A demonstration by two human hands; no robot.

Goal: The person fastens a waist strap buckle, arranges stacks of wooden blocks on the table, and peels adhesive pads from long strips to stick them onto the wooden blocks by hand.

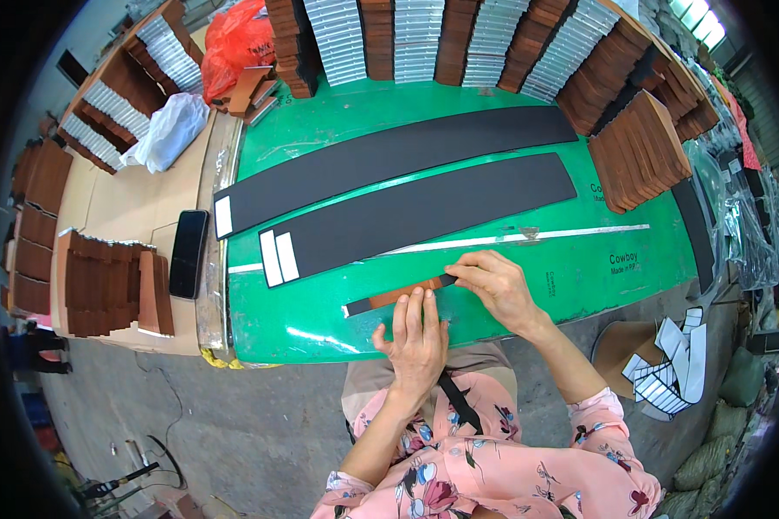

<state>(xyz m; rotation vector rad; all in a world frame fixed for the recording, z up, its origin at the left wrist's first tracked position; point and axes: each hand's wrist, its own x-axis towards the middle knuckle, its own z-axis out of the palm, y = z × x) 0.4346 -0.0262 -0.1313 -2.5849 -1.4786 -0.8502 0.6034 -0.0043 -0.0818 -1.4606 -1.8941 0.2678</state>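
Under both hands, a brown strip (398,295) runs left-right on the surface (580,268); left hand (417,333) presses flat, right hand (493,285) pinches its black end.

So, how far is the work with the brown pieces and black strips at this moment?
Done, it seems: stacks of brown pieces stand along the green mat. In hand: the left hand presses a brown piece flat while the right hand pinches a narrow black strip at its end. Left: two long black sheets lie uncut.
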